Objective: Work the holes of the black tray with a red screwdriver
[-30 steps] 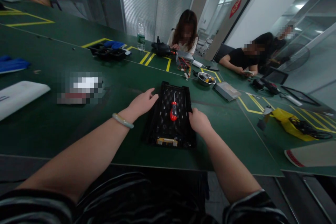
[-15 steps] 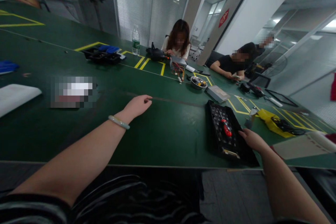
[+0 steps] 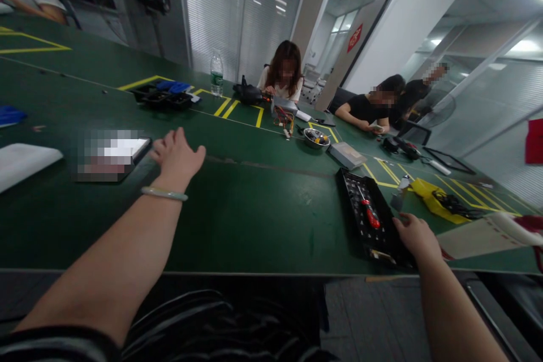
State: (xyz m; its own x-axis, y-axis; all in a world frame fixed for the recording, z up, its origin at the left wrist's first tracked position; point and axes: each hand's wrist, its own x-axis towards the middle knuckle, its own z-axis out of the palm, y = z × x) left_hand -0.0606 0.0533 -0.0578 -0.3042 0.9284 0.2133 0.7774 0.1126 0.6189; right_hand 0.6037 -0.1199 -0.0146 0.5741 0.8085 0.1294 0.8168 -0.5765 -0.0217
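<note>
The black tray lies on the green tabletop, slanting, with a screwdriver resting inside it, its red-and-dark handle towards the near end and its shank towards the far end. A small gold-coloured part sits at the tray's near end. The right hand is at the tray's right side, its fingers against the wall; whether it grips that wall or merely touches it, I cannot tell. The left hand is well to the left of the tray, holding nothing, palm down with fingers spread and thumb held apart, a pale bracelet around the wrist. Its fingertips are close to the right edge of a flat, dark-edged device, which lies far left of the tray and is partly blurred out; contact between them is unclear. Just beyond the tray's far end lies a flat grey box, and past that, further left, stands a metal bowl of small parts. To the right of the tray are a yellow pouch with black cable on it and, nearer, a whitish container lying on its side
</note>
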